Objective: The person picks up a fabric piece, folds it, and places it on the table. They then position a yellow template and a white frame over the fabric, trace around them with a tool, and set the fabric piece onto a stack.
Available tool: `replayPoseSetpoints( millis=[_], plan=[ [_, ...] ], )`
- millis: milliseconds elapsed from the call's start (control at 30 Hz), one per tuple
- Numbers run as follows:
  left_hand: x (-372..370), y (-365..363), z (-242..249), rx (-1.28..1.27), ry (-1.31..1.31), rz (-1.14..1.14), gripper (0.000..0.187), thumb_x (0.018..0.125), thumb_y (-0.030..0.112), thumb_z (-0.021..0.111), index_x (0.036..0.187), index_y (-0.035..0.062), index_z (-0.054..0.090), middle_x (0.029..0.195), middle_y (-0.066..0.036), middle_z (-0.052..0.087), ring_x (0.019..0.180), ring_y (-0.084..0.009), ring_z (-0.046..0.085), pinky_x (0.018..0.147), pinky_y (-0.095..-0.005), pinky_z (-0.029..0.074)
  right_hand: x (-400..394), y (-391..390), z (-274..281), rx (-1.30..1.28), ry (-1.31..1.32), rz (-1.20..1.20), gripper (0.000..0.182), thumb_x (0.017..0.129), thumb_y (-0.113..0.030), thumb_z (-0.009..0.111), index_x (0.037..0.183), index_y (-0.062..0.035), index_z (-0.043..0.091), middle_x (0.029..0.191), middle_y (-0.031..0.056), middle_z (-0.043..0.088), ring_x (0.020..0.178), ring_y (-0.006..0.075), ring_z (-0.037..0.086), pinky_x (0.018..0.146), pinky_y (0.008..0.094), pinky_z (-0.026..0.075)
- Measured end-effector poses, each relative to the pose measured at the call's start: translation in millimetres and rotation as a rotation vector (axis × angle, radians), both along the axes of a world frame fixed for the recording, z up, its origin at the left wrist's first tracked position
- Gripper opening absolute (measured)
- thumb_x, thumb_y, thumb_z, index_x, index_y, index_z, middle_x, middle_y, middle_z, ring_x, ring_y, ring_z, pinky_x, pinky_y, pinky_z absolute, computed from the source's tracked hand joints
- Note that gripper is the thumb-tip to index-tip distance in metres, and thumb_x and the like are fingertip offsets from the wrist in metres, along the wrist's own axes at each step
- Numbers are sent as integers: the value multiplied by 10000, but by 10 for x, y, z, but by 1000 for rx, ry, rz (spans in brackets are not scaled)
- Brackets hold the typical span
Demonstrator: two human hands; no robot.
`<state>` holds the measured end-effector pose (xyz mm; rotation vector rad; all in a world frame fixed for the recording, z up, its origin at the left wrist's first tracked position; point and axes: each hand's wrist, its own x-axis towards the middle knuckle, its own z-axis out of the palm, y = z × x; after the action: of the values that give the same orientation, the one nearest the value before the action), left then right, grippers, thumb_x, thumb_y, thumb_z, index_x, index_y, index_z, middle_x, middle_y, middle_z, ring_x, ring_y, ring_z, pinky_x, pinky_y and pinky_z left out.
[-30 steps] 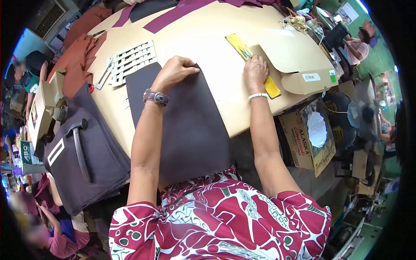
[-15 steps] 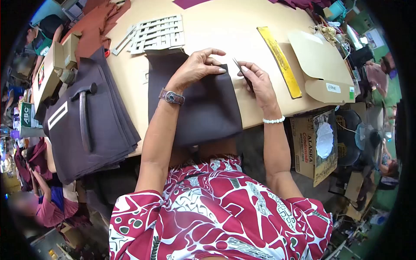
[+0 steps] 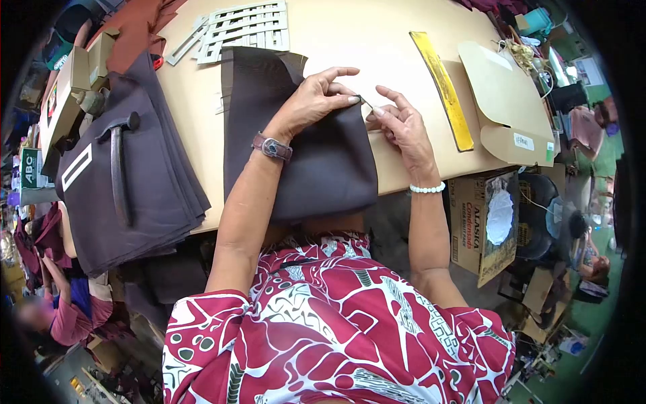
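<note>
A dark brown piece of fabric (image 3: pixel 316 161) lies over the table's near edge and hangs down in front of me. My left hand (image 3: pixel 316 101) pinches its upper right corner between thumb and fingertips, lifting it slightly. In my right hand (image 3: pixel 404 131), thumb and index finger grip a slim pointed metal tool (image 3: pixel 368 104); its exact kind is mostly hidden by the fingers. The tip reaches the pinched corner, right by my left thumb.
To the left, a hammer (image 3: pixel 119 168) and a white rectangular frame (image 3: pixel 77 167) lie on stacked dark sheets (image 3: pixel 155 182). Slotted pale templates (image 3: pixel 245 30) are at the back. A yellow strip (image 3: pixel 442 91) and an open cardboard folder (image 3: pixel 494 94) lie right. Other people are at far left and right.
My right hand has brought the tool's tip against the fabric corner, and some of its fingers have spread. The fabric's far edge has folded over more. The whole view has shifted slightly.
</note>
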<state>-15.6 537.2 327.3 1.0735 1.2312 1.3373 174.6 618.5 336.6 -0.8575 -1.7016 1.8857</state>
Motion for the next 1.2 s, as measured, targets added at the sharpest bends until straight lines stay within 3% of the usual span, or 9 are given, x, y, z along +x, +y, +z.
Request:
replayPoseSetpoints(
  millis=[633,1200],
  plan=[
    [-28,-10,-22,20,28,-16,553,828,116,676,1333,70,454,898,-37,680,794,-58,614,745,-172,479,3,16,-15,7,-12,20,531,857,-150,635,1306,25,411,801,65,680,663,64,601,521,158,372],
    [-19,-7,-6,18,25,-18,550,831,91,666,1332,51,444,918,-60,685,812,-62,617,769,-179,479,10,34,-71,-21,101,-39,546,853,-107,635,1314,43,385,773,51,669,608,34,539,522,151,383]
  ],
)
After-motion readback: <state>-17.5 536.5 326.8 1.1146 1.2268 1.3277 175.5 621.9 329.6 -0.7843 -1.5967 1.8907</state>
